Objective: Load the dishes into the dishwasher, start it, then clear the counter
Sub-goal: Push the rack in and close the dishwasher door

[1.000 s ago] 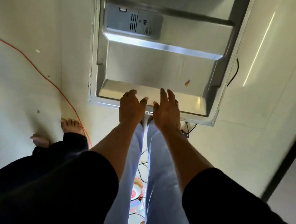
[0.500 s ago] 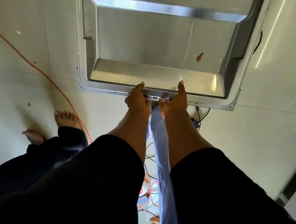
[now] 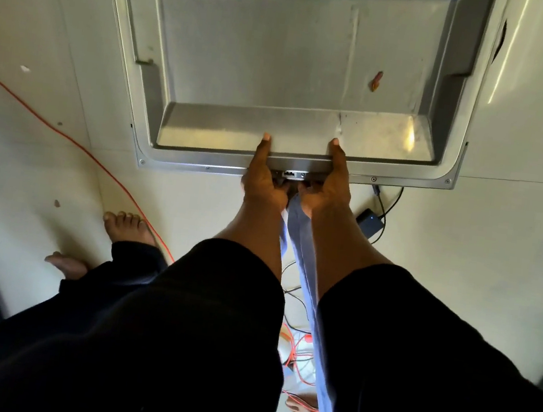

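The dishwasher door (image 3: pixel 247 64) lies open and flat in front of me, its steel inner face up. A small orange food scrap (image 3: pixel 376 80) sticks to it at the right. My left hand (image 3: pixel 264 180) grips the door's near edge, thumb on top and fingers under the rim. My right hand (image 3: pixel 329 187) grips the same edge just to the right, thumb on top too. The latch (image 3: pixel 290 174) shows between the two hands. The fingers below the edge are hidden. No dishes are in view.
An orange cable (image 3: pixel 74 142) runs across the pale floor at the left. Another person's bare feet (image 3: pixel 126 226) stand at the lower left. A black adapter and wire (image 3: pixel 369 223) lie right of my hands. Red and black cables (image 3: pixel 296 351) tangle near my legs.
My hands slid from resting flat on the door's near lip to gripping its front edge, thumbs over the top. The door now fills more of the view.
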